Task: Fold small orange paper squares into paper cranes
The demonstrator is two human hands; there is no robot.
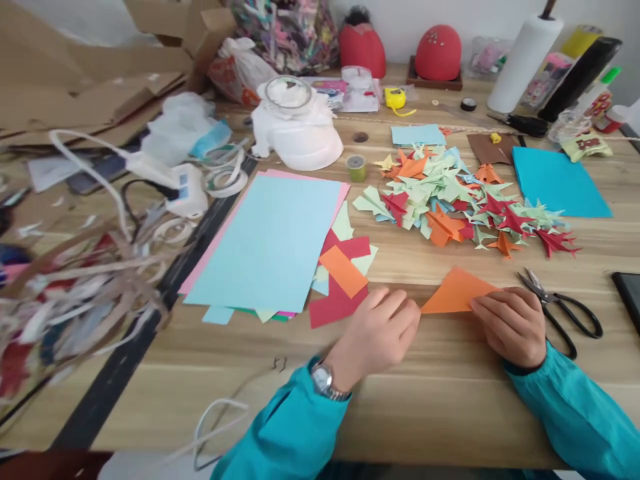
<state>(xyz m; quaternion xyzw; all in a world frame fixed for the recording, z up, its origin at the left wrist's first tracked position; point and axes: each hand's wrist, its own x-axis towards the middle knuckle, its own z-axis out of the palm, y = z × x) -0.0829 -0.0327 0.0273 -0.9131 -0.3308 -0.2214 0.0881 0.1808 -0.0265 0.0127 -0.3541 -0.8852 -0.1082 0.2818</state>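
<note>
An orange paper (456,291), folded into a triangle, lies on the wooden table (450,393) in front of me. My left hand (380,330) has its fingers curled and pinches the paper's left tip. My right hand (513,323) presses curled fingers on the paper's right corner. Both sleeves are teal, and a watch (323,380) sits on my left wrist. Black scissors (563,307) lie just right of my right hand.
A heap of folded paper shapes (465,207) lies behind. Light blue and pink sheets (270,240) and coloured scraps (343,273) lie at left. A blue sheet (557,180), paper towel roll (523,63), phone (630,297), white bowl (300,133) and tape clutter (100,267) surround.
</note>
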